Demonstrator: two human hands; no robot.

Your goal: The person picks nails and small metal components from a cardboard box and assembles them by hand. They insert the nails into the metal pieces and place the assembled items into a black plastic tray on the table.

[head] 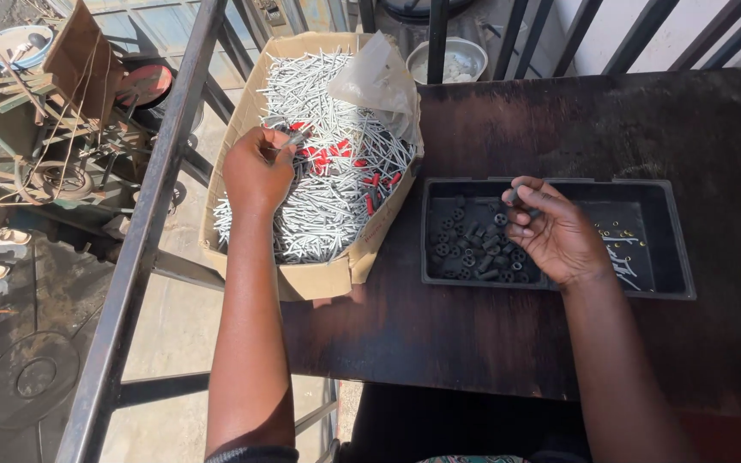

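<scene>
My left hand point(255, 167) reaches into a cardboard box point(319, 279) full of silvery screws point(319, 206), some with red plugs point(336, 159) among them. Its fingertips pinch a screw near the box's upper left. My right hand point(551, 227) hovers over a black plastic tray point(653, 287) and pinches a small black washer-like part between thumb and fingers. Several more of these black round parts point(473, 244) lie in the tray's left half. A few small brass bits point(623, 240) lie in its right half.
The box overhangs the left edge of a dark worn table point(559, 129). A clear plastic bag point(379, 77) sits at the box's top right. Metal railing bars point(156, 197) run on the left, with a yard, tools and sandals below. A white bowl point(452, 60) stands behind.
</scene>
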